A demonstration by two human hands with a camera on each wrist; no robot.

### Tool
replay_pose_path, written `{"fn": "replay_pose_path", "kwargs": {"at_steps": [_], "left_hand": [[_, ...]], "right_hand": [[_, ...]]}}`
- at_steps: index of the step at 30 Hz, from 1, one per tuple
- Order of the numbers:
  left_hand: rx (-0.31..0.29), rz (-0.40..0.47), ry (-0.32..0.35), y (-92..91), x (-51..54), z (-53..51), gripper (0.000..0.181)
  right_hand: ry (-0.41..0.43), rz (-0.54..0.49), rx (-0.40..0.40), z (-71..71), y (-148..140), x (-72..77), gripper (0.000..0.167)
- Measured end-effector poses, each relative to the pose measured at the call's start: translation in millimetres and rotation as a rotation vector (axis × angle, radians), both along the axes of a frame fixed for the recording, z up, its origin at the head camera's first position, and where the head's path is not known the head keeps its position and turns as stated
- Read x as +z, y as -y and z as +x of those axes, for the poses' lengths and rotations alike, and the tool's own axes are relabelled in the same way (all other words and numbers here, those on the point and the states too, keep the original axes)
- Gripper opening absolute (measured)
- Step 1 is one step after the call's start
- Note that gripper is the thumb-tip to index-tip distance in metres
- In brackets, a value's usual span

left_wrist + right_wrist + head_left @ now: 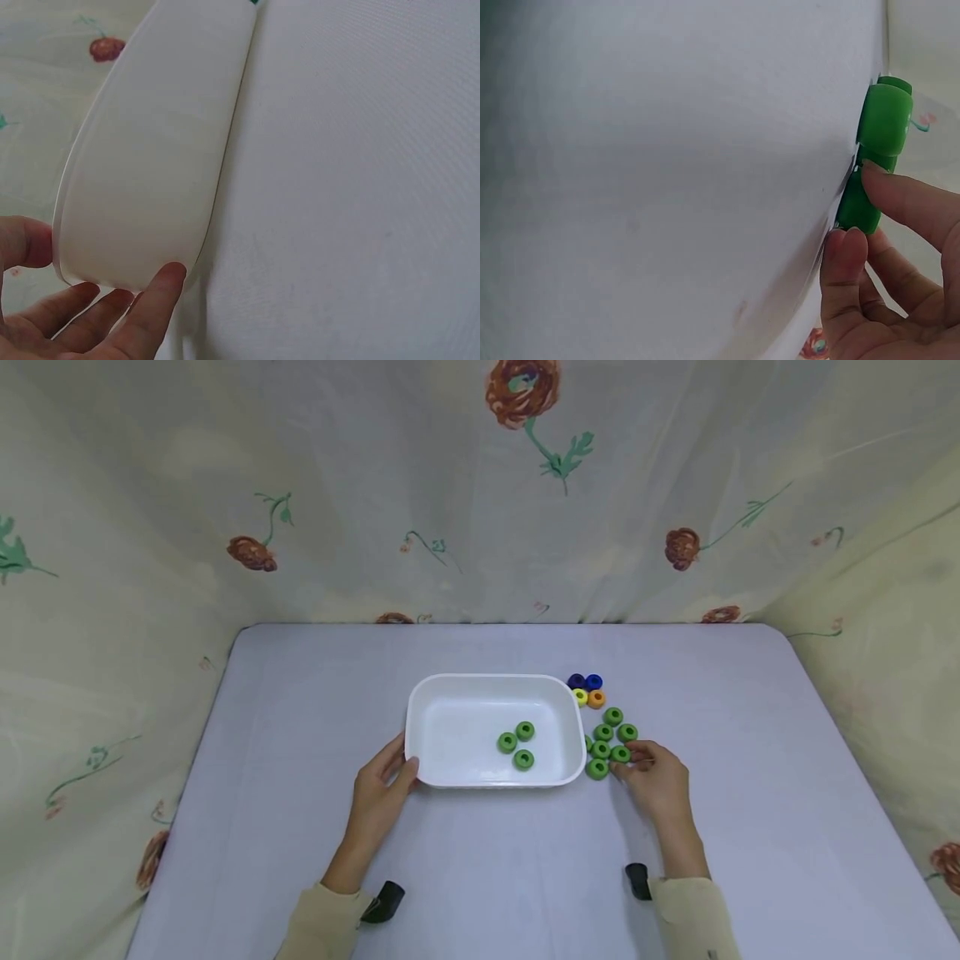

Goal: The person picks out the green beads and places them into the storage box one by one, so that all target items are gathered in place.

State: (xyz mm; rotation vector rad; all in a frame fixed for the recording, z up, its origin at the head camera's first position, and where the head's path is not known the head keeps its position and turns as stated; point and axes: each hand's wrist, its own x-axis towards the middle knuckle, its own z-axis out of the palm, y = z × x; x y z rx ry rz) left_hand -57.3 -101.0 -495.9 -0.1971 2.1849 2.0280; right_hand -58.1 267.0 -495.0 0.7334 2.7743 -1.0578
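Observation:
My left hand (378,789) holds the near left corner of a white tray (450,777), thumb at the rim and fingers along the outer wall (150,165). Inside the tray lie three green beads (523,760), round with a hole in the middle. To the right of the tray, my right hand (658,777) pinches one green bead (620,754) between thumb and fingers, low at the table. Several other green beads (603,732) lie around it in a loose group. In the right wrist view, the pinched bead (857,206) sits close by another green bead (886,118).
Behind the green group, by the tray's far right corner, are a dark blue bead (576,682), a blue bead (594,682), a yellow bead (580,697) and an orange bead (596,699). A white cloth covers the table (495,868). Flower-patterned curtain (337,485) surrounds it.

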Motion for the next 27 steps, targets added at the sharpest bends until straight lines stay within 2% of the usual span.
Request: {"fn": "replay_pose_path", "kwargs": {"at_steps": [9, 15, 22, 27], "left_hand": [[0.000, 0.014, 0.000, 0.8, -2.6, 0.2, 0.051], [-0.006, 0.019, -0.008, 0.5, -1.7, 0.2, 0.052], [-0.002, 0.024, -0.004, 0.5, -1.7, 0.1, 0.052], [-0.003, 0.026, -0.002, 0.7, -2.6, 0.4, 0.051]], "right_hand": [[-0.001, -0.005, -0.018, 2.4, 1, 1.9, 0.046], [-0.052, 0.004, -0.024, 6.3, 5, 15.0, 0.048], [-0.163, 0.006, 0.060, 3.6, 34, 48.1, 0.046], [-0.209, -0.018, 0.168, -4.2, 70, 55.2, 0.042]]}}
